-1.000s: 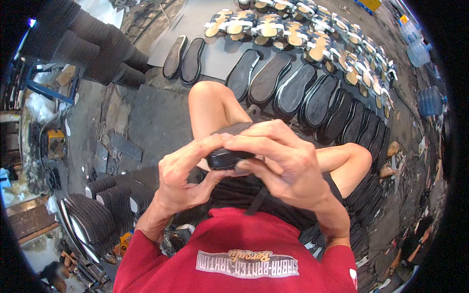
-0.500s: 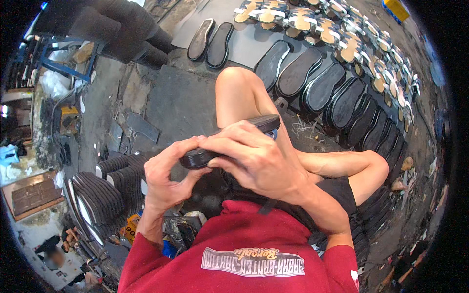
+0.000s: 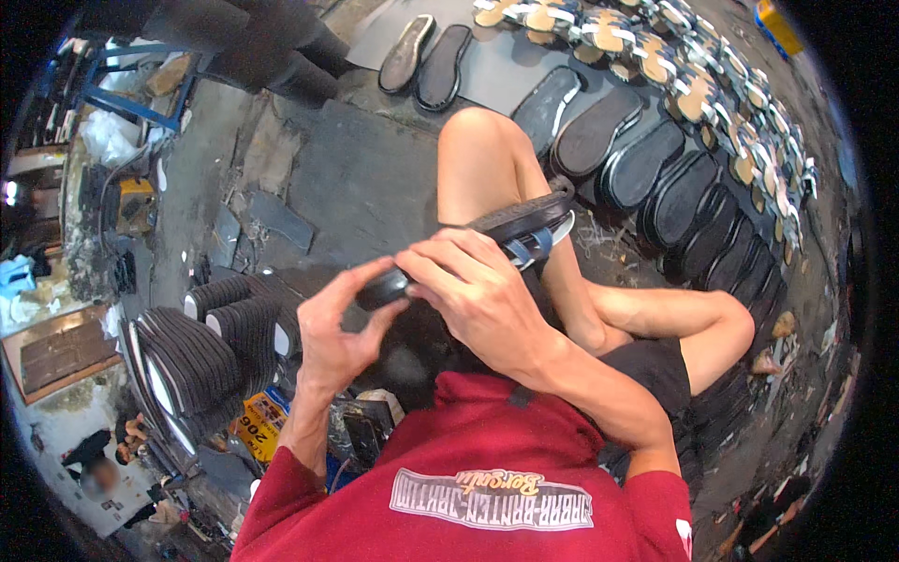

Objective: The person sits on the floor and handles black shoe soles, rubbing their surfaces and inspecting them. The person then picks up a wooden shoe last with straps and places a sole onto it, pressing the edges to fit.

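Both hands hold one sandal (image 3: 521, 217) in front of my lap. It has a thick black sole, and blue straps show underneath toward its far right end, beside a pale edge. My left hand (image 3: 337, 332) pinches the sole's near left end between thumb and fingers. My right hand (image 3: 482, 295) is closed over the sandal's middle, its fingertips meeting that same left end. The right fingers hide much of the sole and part of the straps. A bent bare knee (image 3: 478, 155) lies just beyond the sandal.
A row of black soles (image 3: 599, 131) runs along the floor to the right. Behind it stand many strapped sandal uppers with tan insoles (image 3: 655, 61). Stacked dark soles (image 3: 187, 365) and a yellow can (image 3: 257, 426) sit at left. Dark rolls (image 3: 253, 47) stand far left.
The sandal's far end has swung up and right, bringing its blue straps into sight. Both hands keep hold. The whole view has shifted slightly.
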The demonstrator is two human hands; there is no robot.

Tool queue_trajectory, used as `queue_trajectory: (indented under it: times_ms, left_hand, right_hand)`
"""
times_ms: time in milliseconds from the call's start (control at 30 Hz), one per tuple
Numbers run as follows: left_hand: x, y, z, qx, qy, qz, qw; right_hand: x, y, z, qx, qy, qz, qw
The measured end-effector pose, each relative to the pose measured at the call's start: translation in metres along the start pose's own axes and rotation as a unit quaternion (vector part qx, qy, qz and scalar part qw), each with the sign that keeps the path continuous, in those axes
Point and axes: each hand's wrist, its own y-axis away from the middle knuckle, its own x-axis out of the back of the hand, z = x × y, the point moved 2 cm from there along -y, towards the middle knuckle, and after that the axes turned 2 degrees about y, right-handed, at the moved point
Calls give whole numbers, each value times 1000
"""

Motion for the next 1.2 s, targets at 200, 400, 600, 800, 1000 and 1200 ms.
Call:
queue_trajectory:
  times_ms: [200, 400, 600, 800, 1000, 1200]
  left_hand:
    - [-1, 8, -2, -16, 4, 1, 1000]
    - [-5, 10, 0, -8, 15, 42, 999]
    - [-46, -1, -9, 3, 201, 62, 978]
    - [-68, -15, -14, -15, 106, -32, 994]
    - [-67, -35, 8, -38, 28, -90, 995]
    - [-86, -31, -3, -25, 92, -64, 993]
  right_hand:
    - [4, 4, -4, 3, 9, -15, 1000]
    - [12, -6, -5, -1, -2, -44, 999]
    - [97, -1, 35, -41, 128, -85, 987]
    - [56, 26, 58, -34, 170, -99, 980]
    - [53, 22, 56, -55, 121, -91, 987]
    - [50, 29, 59, -73, 108, -71, 989]
